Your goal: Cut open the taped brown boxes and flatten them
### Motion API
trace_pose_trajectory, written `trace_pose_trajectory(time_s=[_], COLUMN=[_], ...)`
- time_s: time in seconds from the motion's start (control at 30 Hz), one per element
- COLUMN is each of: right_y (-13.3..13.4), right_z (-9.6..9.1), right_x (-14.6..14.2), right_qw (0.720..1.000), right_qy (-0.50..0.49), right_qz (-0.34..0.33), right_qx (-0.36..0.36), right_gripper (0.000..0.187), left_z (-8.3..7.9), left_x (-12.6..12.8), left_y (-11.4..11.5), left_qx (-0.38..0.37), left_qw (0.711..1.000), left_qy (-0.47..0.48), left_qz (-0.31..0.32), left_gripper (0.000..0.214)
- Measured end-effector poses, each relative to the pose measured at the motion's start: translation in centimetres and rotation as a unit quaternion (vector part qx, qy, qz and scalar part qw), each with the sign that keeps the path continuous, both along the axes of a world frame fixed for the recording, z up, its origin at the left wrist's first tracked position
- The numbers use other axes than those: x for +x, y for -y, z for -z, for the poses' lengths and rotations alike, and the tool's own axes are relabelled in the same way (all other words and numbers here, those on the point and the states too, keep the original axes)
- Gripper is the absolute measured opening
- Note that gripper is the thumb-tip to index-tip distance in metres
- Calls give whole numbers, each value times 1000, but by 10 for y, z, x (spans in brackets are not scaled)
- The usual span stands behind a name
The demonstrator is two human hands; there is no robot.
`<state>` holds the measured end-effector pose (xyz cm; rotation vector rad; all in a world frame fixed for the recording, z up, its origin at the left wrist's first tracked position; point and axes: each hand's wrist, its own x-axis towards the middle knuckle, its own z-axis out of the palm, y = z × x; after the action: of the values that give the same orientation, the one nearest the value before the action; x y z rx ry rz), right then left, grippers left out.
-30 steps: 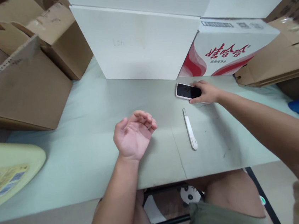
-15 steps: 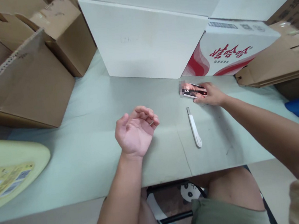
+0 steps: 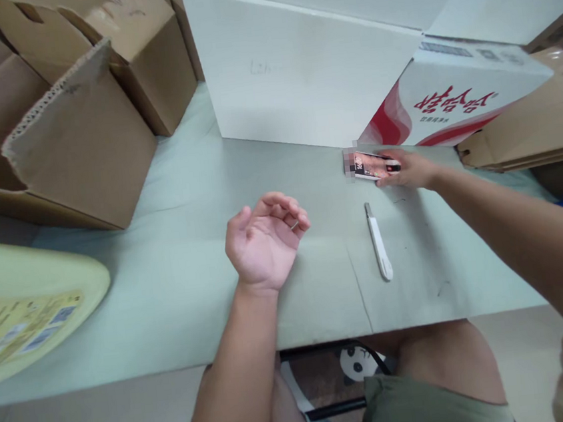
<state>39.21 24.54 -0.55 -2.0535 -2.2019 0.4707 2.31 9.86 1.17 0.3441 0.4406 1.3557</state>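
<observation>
My right hand (image 3: 410,168) grips the right end of a small flat box (image 3: 374,165) with a glossy dark and skin-coloured print. The box lies on or just above the table near its back, and its left end is blurred out. Palm up, my left hand (image 3: 269,239) hovers over the middle of the table. It is open, its fingers loosely curled, and a small pale spot shows between them that I cannot make out. A white-handled scalpel (image 3: 379,244) lies on the table below the box, touched by neither hand.
A large white panel (image 3: 307,74) stands at the back of the table (image 3: 191,267). Right of it is a white box with red lettering (image 3: 450,96), then folded cardboard (image 3: 519,125). Open cardboard boxes (image 3: 88,144) and a pale yellow container (image 3: 42,283) occupy the left.
The whole view has shifted, so things appear slightly farther right. Both hands keep nearly the same pose, and the right hand still holds the small box.
</observation>
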Motion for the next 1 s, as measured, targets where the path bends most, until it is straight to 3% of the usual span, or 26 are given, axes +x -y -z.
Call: trace_pose_trajectory(time_s=[0.13, 0.2, 0.33, 0.4, 0.47, 0.57, 0.63, 0.7, 0.77, 0.9, 0.97, 1.0], right_y=[-3, 2, 22, 31, 38, 45, 50, 55, 61, 63, 58, 55], right_z=[-5, -12, -33, -44, -56, -74, -86, -98, -107, -112, -104, -98], right_x=[-27, -47, -110, -155, -205, -285, -336, -381, -418, -448, -437, -426], right_qw=[994, 993, 989, 988, 975, 924, 883, 847, 836, 864, 864, 857], right_qy=[-82, -96, -134, -143, -178, -264, -279, -257, -186, -5, -6, -38], right_qz=[76, 67, 7, -43, -129, -272, -361, -439, -492, -482, -472, -470], right_qx=[-20, 3, 62, 46, 30, 55, 112, 154, 157, 144, 175, 205], right_gripper=[95, 91, 44, 31, 31, 37, 43, 45, 39, 22, 21, 20], left_z=[-2, -4, -7, -8, -9, -14, -18, -20, -18, -8, -3, -1], left_x=[-1, -3, -10, -15, -20, -30, -38, -45, -51, -64, -71, -74], left_y=[0, 0, -3, -6, -9, -9, -6, -3, -1, 2, 7, 11], left_qx=[1, 5, -28, -78, -142, -204, -209, -204, -202, -173, -129, -96], left_qw=[1000, 1000, 998, 991, 976, 952, 941, 932, 924, 921, 904, 882], left_qy=[2, 10, 1, -15, -25, -26, -22, -18, -20, -54, -134, -204], left_qz=[-2, -8, -59, -109, -162, -228, -264, -298, -324, -344, -385, -414], left_gripper=[37, 36, 35, 35, 37, 39, 36, 30, 27, 25, 26, 26])
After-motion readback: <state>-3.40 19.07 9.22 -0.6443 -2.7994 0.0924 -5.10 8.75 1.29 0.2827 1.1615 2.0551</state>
